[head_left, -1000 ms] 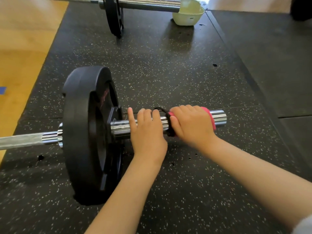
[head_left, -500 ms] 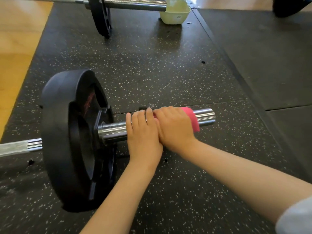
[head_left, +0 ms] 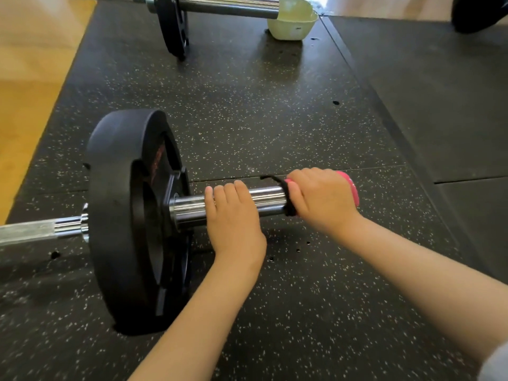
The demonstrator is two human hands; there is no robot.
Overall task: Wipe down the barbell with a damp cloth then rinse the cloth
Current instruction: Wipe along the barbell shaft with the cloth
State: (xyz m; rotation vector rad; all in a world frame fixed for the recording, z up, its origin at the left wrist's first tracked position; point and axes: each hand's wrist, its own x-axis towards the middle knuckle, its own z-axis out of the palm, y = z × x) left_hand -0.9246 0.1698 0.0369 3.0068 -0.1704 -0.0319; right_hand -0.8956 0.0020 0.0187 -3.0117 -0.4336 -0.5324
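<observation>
The near barbell's chrome sleeve (head_left: 270,198) lies on the rubber floor and runs right from a black weight plate (head_left: 121,215). My left hand (head_left: 233,220) grips the sleeve just right of the plate's collar. My right hand (head_left: 323,200) holds a pink cloth (head_left: 350,188) with a black trim wrapped round the sleeve's outer end, which it hides. A bare stretch of chrome shows between my hands. The bar's shaft (head_left: 33,231) runs off the left edge.
A pale green basin (head_left: 292,28) stands at the back, by the end of a second barbell (head_left: 228,8) with a thin black plate (head_left: 171,26). Wooden floor (head_left: 30,78) borders the black mat on the left. Another dark plate (head_left: 478,15) sits at the top right.
My right hand has slid the cloth right along the sleeve to its end, away from my left hand, baring chrome between them. My left hand keeps its grip near the plate.
</observation>
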